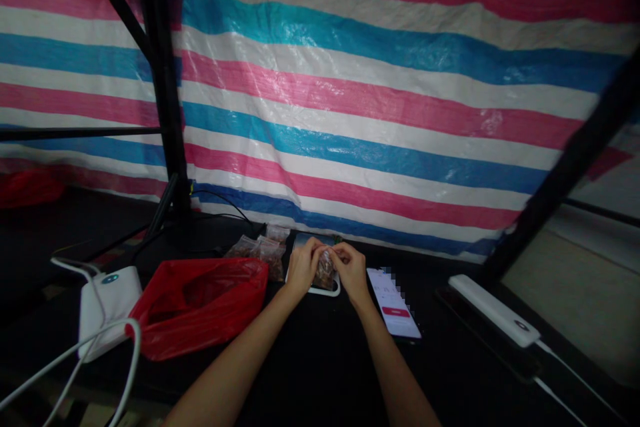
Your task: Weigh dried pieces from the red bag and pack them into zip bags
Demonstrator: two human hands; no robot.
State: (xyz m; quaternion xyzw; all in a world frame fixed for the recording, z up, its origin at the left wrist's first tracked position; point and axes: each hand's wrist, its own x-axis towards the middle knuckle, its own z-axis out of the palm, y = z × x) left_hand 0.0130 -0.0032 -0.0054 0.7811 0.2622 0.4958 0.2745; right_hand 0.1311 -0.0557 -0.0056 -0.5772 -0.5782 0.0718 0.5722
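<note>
Plastic packet (325, 272): pinched by my left hand (303, 265) and right hand (353, 268), lower centre of frame.
Red bag (200, 332): gaping at lower left.

So the lit phone (393, 310) had a striped tarp (350, 97) behind it, a slim white power bank (493, 309) to its right, and a chunky white box (125, 293) way left.
</note>
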